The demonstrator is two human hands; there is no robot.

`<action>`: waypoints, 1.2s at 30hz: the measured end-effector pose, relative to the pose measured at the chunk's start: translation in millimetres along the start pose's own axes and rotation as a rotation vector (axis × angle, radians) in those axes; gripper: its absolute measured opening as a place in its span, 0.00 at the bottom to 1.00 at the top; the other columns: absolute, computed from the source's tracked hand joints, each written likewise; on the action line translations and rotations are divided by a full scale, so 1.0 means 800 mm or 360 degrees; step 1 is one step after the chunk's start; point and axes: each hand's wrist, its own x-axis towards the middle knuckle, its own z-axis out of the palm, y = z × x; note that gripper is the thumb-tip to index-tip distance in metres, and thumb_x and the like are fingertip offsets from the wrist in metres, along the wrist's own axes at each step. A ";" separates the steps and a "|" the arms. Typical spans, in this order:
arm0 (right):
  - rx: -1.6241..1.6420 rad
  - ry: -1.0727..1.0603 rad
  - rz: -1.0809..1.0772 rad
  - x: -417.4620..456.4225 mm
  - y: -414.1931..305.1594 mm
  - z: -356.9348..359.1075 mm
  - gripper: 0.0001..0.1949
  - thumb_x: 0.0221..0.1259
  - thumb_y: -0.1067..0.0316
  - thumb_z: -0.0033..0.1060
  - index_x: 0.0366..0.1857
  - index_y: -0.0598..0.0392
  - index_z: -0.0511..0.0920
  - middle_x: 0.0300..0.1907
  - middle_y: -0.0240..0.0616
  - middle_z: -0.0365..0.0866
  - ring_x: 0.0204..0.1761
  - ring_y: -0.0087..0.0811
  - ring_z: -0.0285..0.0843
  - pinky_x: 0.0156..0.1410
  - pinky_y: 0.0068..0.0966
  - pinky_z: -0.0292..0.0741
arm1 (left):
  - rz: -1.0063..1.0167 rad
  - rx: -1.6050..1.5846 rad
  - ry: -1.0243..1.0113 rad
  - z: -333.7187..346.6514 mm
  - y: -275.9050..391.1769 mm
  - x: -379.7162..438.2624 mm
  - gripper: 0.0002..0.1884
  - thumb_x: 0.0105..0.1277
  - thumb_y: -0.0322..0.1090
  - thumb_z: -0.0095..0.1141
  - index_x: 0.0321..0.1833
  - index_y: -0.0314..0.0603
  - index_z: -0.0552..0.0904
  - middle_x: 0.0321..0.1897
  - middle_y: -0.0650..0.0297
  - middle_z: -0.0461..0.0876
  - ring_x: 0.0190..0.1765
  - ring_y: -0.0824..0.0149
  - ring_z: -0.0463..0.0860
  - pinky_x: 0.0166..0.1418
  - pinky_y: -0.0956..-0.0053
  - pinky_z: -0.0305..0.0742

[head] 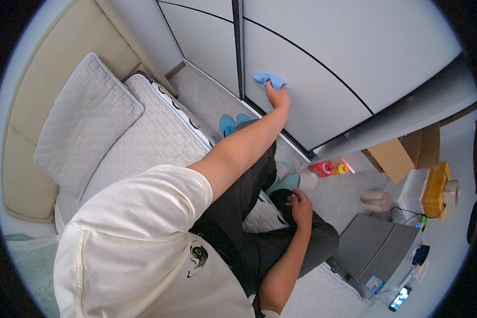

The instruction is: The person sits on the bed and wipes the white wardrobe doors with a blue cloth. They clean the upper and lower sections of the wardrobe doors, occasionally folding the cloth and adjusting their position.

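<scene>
My left hand holds a light blue cloth against the lower white panel of a sliding wardrobe door, right of the dark vertical door frame. That arm is stretched out. My right hand holds nothing, its fingers loosely bent and apart, over my dark trousers near the right leg. I sit on a mattress with a white quilted cover, my knees towards the wardrobe.
Blue shoes and light green slippers are on the grey floor. Bottles with red and yellow, an open cardboard box, a yellow container and a grey cabinet stand right. A padded beige headboard rises left.
</scene>
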 end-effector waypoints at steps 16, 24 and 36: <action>0.0149 0.0068 -0.0070 -0.001 -0.033 -0.006 0.18 0.78 0.61 0.55 0.62 0.59 0.81 0.46 0.46 0.91 0.41 0.39 0.90 0.50 0.33 0.83 | -0.0359 -0.0311 -0.1966 -0.077 0.097 -0.092 0.20 0.61 0.28 0.61 0.57 0.42 0.78 0.47 0.60 0.84 0.50 0.63 0.84 0.59 0.66 0.80; 0.1787 0.0086 -0.0346 -0.020 -0.078 -0.040 0.38 0.79 0.34 0.41 0.78 0.54 0.60 0.72 0.52 0.73 0.74 0.53 0.70 0.77 0.49 0.66 | -0.1419 -0.0614 -0.2823 -0.157 0.127 -0.187 0.28 0.65 0.29 0.53 0.71 0.35 0.75 0.60 0.56 0.84 0.60 0.60 0.85 0.69 0.62 0.79; 0.2726 0.0920 -0.0462 -0.030 -0.089 -0.079 0.35 0.79 0.39 0.40 0.77 0.56 0.65 0.79 0.47 0.64 0.80 0.49 0.61 0.85 0.51 0.54 | -0.1042 0.0094 -0.2896 -0.143 0.111 -0.198 0.19 0.77 0.40 0.53 0.65 0.40 0.81 0.54 0.63 0.87 0.51 0.68 0.88 0.54 0.67 0.85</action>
